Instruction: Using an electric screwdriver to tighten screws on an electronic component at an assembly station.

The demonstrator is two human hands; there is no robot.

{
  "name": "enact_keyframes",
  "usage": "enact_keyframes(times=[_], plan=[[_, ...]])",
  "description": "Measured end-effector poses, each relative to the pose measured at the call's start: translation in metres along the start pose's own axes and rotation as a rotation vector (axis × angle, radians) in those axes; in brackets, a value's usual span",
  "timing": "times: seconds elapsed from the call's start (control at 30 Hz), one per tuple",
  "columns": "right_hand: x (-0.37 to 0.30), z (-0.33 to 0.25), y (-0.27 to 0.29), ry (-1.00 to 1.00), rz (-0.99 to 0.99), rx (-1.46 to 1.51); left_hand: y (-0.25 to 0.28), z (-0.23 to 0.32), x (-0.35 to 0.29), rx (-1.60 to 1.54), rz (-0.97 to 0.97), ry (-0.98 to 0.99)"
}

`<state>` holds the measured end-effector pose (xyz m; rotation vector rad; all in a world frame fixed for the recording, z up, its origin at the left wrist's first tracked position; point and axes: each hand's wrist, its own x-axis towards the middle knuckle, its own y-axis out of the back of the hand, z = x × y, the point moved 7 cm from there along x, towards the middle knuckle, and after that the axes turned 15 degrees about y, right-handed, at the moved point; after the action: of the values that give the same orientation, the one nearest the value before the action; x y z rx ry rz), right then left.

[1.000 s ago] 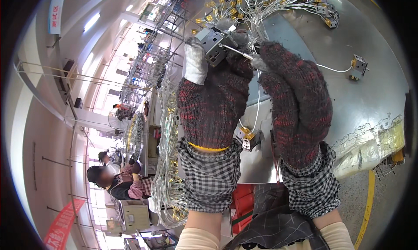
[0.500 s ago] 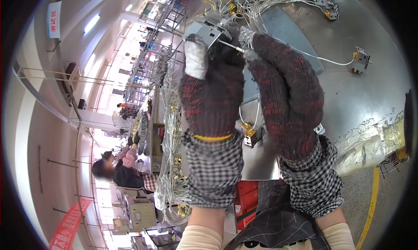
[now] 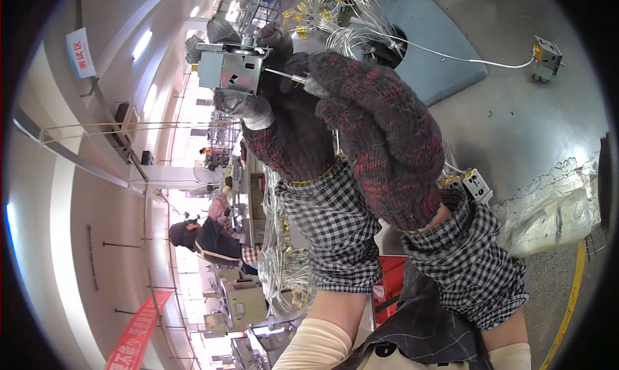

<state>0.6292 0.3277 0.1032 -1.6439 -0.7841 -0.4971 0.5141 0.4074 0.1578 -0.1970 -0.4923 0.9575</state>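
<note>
Nearest: red bin (image 3: 390, 270) below the table's near edge, mostly hidden; can't see what's in it.

Right hand (image 3: 383, 134), gloved: fingers pinched on the right end of a thin metal rod (image 3: 282, 74). Rod's long axis runs left-right, right end a touch nearer; left end is at the metal unit's right face. Touching or inserted, can't tell.

Left hand (image 3: 290, 128), gloved: fingers clamped round the boxy metal unit (image 3: 222, 70), thumb on its near side, other fingers on the far side. Unit is held up, left of the right hand's fingers.

Table (image 3: 509, 134): small boxy part (image 3: 477, 186) by the right wrist; blue-grey plate (image 3: 448, 73) farther on; wired part (image 3: 547, 57) right of it, white wire crossing the plate. Wire bundle (image 3: 364, 2) with yellow-tabbed ends at the far side.
</note>
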Motion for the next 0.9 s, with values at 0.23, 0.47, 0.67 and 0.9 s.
enact_keyframes(times=[0.23, 0.47, 0.67, 0.9], plan=[[-0.001, -0.005, -0.002, -0.110, 0.081, 0.125, 0.014, 0.012, -0.010, 0.174, 0.199, -0.082], [-0.007, 0.004, -0.002, -0.200, 0.103, 0.292, 0.019, 0.017, -0.018, 0.263, 0.294, -0.116], [-0.006, 0.002, -0.004, -0.171, 0.059, 0.221, 0.009, 0.013, -0.013, 0.070, 0.102, -0.035], [-0.005, 0.001, -0.005, -0.152, -0.002, 0.183, 0.006, 0.016, -0.017, 0.026, 0.108, -0.055]])
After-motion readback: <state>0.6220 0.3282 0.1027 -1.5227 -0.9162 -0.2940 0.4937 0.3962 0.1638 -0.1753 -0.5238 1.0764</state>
